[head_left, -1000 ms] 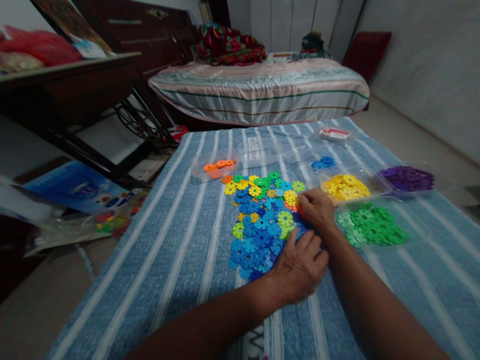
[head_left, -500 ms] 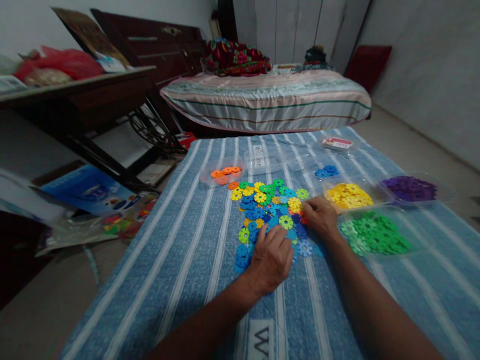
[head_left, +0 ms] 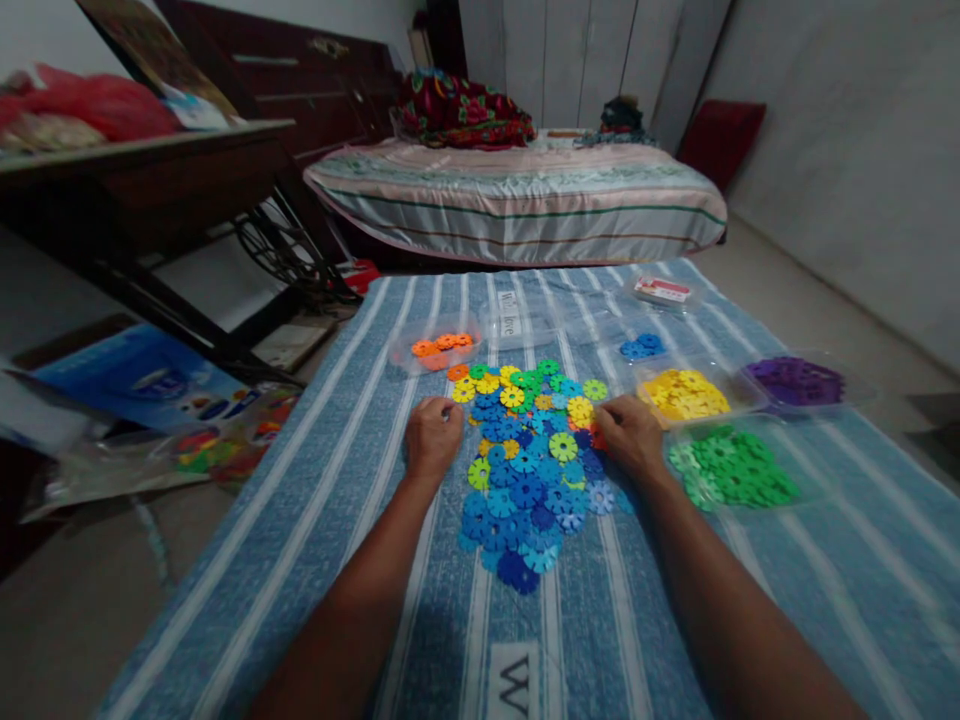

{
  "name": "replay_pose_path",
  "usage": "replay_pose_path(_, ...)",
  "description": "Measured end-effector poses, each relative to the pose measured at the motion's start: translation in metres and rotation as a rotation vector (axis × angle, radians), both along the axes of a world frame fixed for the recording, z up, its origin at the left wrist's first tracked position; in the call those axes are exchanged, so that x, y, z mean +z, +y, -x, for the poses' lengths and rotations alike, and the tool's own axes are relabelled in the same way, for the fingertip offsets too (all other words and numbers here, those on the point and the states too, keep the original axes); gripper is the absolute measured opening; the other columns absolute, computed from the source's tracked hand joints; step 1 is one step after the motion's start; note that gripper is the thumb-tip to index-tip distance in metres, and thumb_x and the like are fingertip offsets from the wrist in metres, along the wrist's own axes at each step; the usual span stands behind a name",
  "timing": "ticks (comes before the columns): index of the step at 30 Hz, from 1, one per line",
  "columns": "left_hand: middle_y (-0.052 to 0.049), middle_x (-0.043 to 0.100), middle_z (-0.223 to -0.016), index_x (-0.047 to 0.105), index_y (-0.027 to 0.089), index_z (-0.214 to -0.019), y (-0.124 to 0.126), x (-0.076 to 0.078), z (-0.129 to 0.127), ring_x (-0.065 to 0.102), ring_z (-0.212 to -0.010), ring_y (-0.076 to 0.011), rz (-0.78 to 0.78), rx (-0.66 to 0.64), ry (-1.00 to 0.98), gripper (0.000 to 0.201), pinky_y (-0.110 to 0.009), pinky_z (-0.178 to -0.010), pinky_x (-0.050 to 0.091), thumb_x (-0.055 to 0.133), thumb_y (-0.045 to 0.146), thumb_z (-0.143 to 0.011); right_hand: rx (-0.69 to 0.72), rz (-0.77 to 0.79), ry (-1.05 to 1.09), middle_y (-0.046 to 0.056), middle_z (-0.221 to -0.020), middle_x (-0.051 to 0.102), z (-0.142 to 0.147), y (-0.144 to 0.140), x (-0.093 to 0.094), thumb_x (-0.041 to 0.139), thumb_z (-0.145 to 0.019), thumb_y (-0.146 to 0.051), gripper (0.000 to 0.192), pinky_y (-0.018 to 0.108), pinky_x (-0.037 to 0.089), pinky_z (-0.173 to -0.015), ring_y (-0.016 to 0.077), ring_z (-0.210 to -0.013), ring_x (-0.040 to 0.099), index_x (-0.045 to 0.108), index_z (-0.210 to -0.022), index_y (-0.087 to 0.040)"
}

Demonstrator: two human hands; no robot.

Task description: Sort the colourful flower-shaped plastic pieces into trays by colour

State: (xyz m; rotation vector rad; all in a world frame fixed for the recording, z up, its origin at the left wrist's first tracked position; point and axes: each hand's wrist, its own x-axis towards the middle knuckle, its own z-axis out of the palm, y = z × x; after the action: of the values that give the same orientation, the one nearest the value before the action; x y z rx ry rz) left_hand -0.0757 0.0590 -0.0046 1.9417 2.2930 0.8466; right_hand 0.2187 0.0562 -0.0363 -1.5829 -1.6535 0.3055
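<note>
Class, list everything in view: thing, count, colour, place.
Striped cloth: one, blue and white, centre
Clear tubs: several, colourless, on cloth
Loose discs: many, multicoloured, centre
Grouped discs: many; orange left; blue, yellow, purple, green right
Label: one, red and white, far right
Bed: one, pale striped, behind
Bundles: two, red floral and dark, on bed
Headboard: one, dark brown, back left
Wardrobe: one, grey, back
Desk: one, dark, left
Bag: one, red, on desk
Carton: one, blue, floor left
Packaging: some, multicoloured, floor left
Panel: one, red, right wall
Left hand, right hand: two, bare, flanking loose discs
</note>
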Motion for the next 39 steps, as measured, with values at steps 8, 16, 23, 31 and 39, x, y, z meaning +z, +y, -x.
replay_pose_path(8, -0.008, 0.071, -0.095, 0.070, 0.019, -0.080, 0.020, -0.005, 0.000, 0.063, -0.086, -0.0202, 0.047, 0.101, -0.010, 0.027, -0.028, -0.073, 0.043, 0.045, 0.025, -0.086, 0.016, -0.011, -0.036, 0.003, -0.071, 0.062, -0.002, -0.001, 0.000, 0.048, -0.082, -0.036, 0.028, 0.032, 0.041, -0.073, 0.0187, -0.075, 0.056, 0.065, -0.066, -0.021)
replay_pose_path(16, -0.006, 0.070, -0.091, 0.070, 0.020, -0.077, 0.016, -0.005, 0.000, 0.061, -0.082, -0.0194, 0.023, 0.083, -0.021, 0.027, -0.028, -0.068, 0.040, 0.045, 0.024, -0.087, 0.022, -0.047, -0.257, 0.005, -0.075, 0.062, 0.003, -0.004, -0.001, 0.047, -0.087, -0.030, 0.027, 0.029, 0.038, -0.071, 0.0183, -0.076, 0.053, 0.065, -0.069, -0.019)
replay_pose_path(23, -0.007, 0.071, -0.091, 0.070, 0.019, -0.077, 0.016, -0.003, -0.001, 0.061, -0.081, -0.0192, 0.046, 0.075, -0.061, 0.028, -0.028, -0.065, 0.038, 0.045, 0.024, -0.086, 0.043, -0.026, -0.578, 0.006, -0.073, 0.058, 0.011, -0.011, 0.009, 0.043, -0.092, -0.023, 0.030, 0.030, 0.030, -0.064, 0.0169, -0.068, 0.047, 0.060, -0.068, -0.019)
replay_pose_path(31, -0.006, 0.071, -0.089, 0.070, 0.020, -0.075, 0.015, -0.003, 0.000, 0.061, -0.079, -0.0182, 0.045, 0.087, -0.052, 0.028, -0.027, -0.064, 0.037, 0.044, 0.023, -0.087, 0.394, -0.180, -0.415, 0.007, -0.090, 0.066, 0.048, -0.068, 0.044, 0.047, -0.096, -0.029, 0.021, 0.031, 0.041, -0.076, 0.0194, -0.082, 0.057, 0.065, -0.091, -0.019)
replay_pose_path(39, -0.006, 0.071, -0.088, 0.070, 0.020, -0.074, 0.018, -0.005, 0.003, 0.062, -0.079, -0.0190, 0.015, 0.087, -0.106, 0.026, -0.027, -0.063, 0.037, 0.047, 0.025, -0.085, 0.576, -0.082, -0.631, 0.005, -0.091, 0.067, 0.076, -0.098, 0.048, 0.067, -0.085, -0.023, 0.006, 0.034, 0.043, -0.074, 0.0218, -0.085, 0.059, 0.063, -0.088, -0.021)
